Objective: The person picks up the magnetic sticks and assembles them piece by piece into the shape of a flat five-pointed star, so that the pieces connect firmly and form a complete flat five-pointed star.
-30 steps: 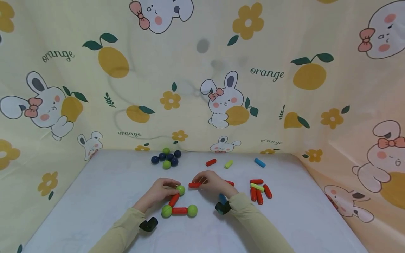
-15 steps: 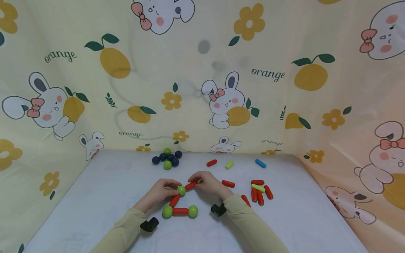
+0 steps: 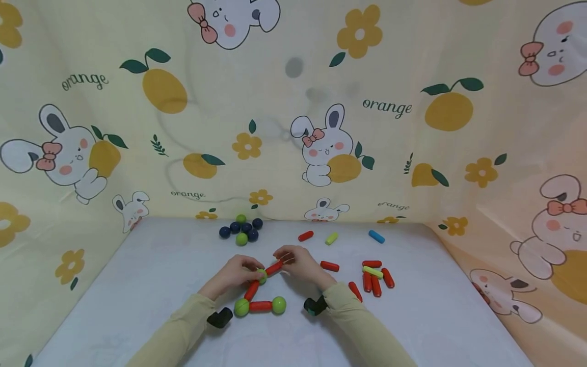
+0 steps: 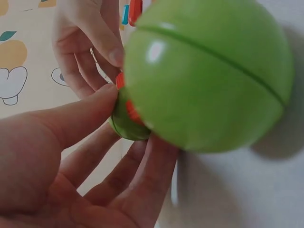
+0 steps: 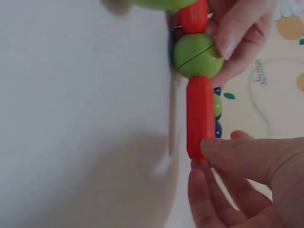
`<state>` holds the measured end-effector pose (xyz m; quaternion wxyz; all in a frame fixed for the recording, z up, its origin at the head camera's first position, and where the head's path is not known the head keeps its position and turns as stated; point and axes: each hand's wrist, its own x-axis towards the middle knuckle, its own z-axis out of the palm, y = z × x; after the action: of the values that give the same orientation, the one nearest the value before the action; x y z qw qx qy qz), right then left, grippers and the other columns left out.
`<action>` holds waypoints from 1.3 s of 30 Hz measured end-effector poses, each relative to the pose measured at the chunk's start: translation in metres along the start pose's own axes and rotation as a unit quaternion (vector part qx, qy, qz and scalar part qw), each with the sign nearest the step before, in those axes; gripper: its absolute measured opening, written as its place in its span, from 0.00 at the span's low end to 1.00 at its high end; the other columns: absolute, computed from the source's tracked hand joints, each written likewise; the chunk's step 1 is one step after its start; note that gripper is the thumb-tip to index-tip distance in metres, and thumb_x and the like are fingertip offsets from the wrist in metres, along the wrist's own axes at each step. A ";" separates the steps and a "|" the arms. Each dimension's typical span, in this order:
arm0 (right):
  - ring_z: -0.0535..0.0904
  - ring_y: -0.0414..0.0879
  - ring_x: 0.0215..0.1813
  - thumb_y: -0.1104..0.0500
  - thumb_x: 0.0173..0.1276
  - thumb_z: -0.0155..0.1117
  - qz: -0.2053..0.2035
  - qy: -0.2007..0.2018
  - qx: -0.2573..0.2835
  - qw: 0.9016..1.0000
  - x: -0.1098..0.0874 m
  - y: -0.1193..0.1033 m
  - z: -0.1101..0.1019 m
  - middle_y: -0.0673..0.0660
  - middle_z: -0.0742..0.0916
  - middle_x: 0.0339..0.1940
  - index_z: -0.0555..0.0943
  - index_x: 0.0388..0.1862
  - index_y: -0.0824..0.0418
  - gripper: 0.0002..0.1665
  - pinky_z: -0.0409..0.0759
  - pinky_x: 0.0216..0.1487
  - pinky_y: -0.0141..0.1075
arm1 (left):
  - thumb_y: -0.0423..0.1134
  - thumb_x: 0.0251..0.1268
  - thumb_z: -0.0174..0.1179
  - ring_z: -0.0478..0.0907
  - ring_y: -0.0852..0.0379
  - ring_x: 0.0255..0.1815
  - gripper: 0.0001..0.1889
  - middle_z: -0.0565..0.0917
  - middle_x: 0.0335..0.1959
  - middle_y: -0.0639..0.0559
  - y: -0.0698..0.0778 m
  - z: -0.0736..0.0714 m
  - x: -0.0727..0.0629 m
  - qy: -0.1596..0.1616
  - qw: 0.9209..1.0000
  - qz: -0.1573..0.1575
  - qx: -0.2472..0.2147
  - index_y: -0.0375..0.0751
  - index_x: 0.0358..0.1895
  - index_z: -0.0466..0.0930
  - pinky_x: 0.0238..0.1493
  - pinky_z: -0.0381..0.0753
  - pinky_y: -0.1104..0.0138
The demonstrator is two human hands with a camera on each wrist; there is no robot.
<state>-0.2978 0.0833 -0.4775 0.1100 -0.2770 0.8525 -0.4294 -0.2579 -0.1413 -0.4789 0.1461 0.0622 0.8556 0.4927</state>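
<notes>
My left hand (image 3: 236, 272) pinches a green ball (image 5: 197, 54) between thumb and fingers. A red rod (image 5: 200, 116) meets that ball at one end, and my right hand (image 3: 300, 262) pinches its other end with thumb and fingertips. From the same ball another red rod (image 3: 251, 291) runs down to a grooved green corner ball (image 3: 242, 307). A further red rod (image 3: 260, 306) links this corner to a green end ball (image 3: 279, 305). In the left wrist view a large green ball (image 4: 209, 76) hides most of the joint.
Several dark blue balls (image 3: 246, 227) and two green ones cluster at the back left. Loose red, yellow-green and blue rods lie behind and to the right, with a red and yellow-green pile (image 3: 376, 278). A patterned cloth (image 3: 275, 102) hangs behind the white table (image 3: 160, 285).
My right hand has moved left, bringing the red rod from apart to against the green ball. Loose red rods by the right forearm came into view. The left hand has barely shifted.
</notes>
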 end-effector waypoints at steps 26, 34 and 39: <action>0.76 0.42 0.38 0.52 0.61 0.71 0.067 -0.008 0.007 0.998 -0.078 -0.031 0.034 0.45 0.81 0.35 0.81 0.46 0.55 0.16 0.77 0.38 0.32 | 0.40 0.59 0.67 0.79 0.55 0.32 0.13 0.84 0.35 0.51 0.000 -0.006 -0.007 0.013 1.000 -0.007 -0.014 0.38 0.45 0.84 0.37 0.82 0.65; 0.76 0.45 0.40 0.62 0.63 0.66 0.067 0.013 0.003 0.998 -0.076 -0.023 0.021 0.49 0.81 0.40 0.80 0.47 0.59 0.14 0.79 0.39 0.35 | 0.41 0.58 0.68 0.80 0.54 0.31 0.13 0.83 0.32 0.49 -0.007 -0.005 -0.011 0.023 0.998 -0.015 -0.050 0.36 0.41 0.80 0.35 0.83 0.65; 0.77 0.48 0.43 0.67 0.63 0.64 0.049 0.007 0.005 0.999 -0.069 -0.013 0.008 0.50 0.82 0.44 0.80 0.50 0.62 0.15 0.79 0.42 0.37 | 0.43 0.55 0.71 0.80 0.55 0.31 0.16 0.83 0.31 0.49 -0.010 -0.001 -0.015 0.035 0.997 -0.031 -0.064 0.37 0.40 0.78 0.37 0.83 0.65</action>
<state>-0.2326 0.1108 -0.4753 0.1264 -0.2313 0.8635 -0.4300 -0.2439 -0.1512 -0.4843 0.1349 0.0087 0.8286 0.5433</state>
